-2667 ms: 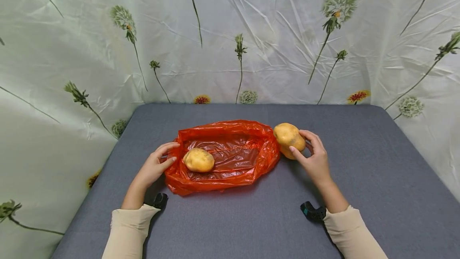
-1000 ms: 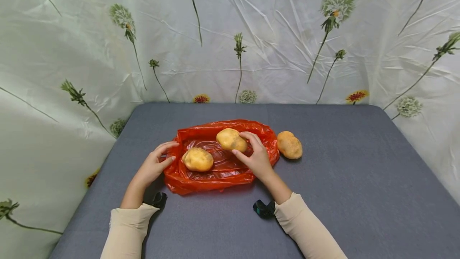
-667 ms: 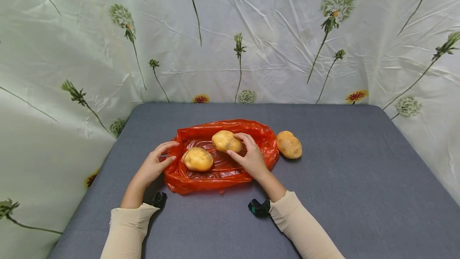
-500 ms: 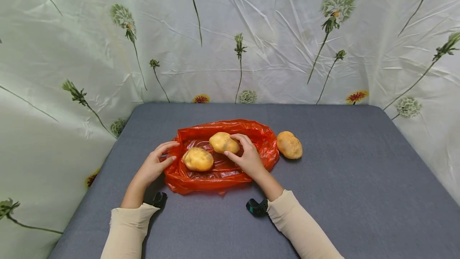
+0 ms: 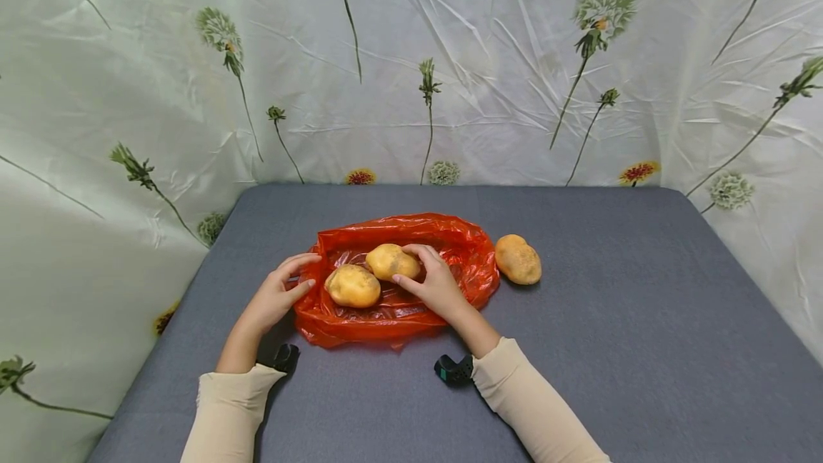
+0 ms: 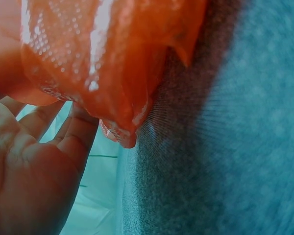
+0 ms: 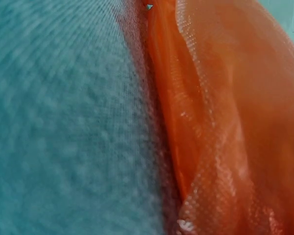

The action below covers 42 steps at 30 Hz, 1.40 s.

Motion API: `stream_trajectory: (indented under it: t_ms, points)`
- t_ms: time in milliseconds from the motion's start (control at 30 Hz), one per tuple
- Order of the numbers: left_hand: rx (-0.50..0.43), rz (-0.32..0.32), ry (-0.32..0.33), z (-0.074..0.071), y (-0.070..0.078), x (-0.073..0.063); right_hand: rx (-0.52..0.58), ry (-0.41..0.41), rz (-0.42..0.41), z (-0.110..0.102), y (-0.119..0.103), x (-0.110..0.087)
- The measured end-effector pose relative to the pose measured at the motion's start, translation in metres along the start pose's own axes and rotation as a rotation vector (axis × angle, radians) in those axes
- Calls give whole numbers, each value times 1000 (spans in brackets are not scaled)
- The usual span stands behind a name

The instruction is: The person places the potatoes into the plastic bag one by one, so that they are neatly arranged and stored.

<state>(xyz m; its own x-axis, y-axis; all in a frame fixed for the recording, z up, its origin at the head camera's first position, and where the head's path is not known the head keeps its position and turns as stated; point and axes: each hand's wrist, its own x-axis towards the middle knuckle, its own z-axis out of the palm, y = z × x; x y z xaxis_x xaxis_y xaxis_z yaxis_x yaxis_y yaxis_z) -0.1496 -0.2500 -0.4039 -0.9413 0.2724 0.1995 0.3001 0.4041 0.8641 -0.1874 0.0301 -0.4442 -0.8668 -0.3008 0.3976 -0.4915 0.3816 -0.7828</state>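
Note:
A red plastic bag [image 5: 411, 327] lies spread out with its mouth facing up. One yellow potato [image 5: 352, 286] rests in its left part. My right hand [image 5: 437, 284] reaches over the near rim and grips a second potato [image 5: 388, 261] between thumb and fingers, low inside the bag and right beside the first one. At the bag's left end my left hand [image 5: 276, 295] holds the rim, thumb and fingers around the plastic. The left wrist view shows its palm [image 6: 34, 171] and the bag [image 6: 103, 58] hiding the fingertips. In the right wrist view only the bag [image 7: 235, 122] and cloth show.
A third potato [image 5: 518, 260] lies on the grey cloth-covered table [image 5: 617, 320], close to the bag's right end. Behind the table hangs a pale curtain [image 5: 501, 77] printed with flowers. A black wrist device [image 5: 454, 370] sits by the right sleeve [image 5: 527, 399].
My right hand has carried the second potato from the right of the bag leftward into it, lowering it beside the first. My left hand and the third potato have stayed in place.

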Motion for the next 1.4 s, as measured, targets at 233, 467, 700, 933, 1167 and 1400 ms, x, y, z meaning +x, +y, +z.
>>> stream_trajectory:
  t_ms: [233, 467, 700, 933, 1167, 1400]
  points:
    - [-5, 14, 3, 1, -1, 1, 43, -49, 67, 1, 2, -2]
    - [7, 4, 5, 1, 0, 0, 69, -65, 59, 2, 5, -3]
    - [9, 2, 2, 0, -1, 0, 44, -75, 59, 1, 6, -4]
    - [12, -6, -5, 0, 1, 0, 22, -55, 47, -1, 5, -5]
    - [28, -22, -7, -1, 3, 0, 50, -44, 35, -2, 2, -3]
    - [17, -15, -4, -1, 1, 0, 53, -6, -3, -6, -2, -3]
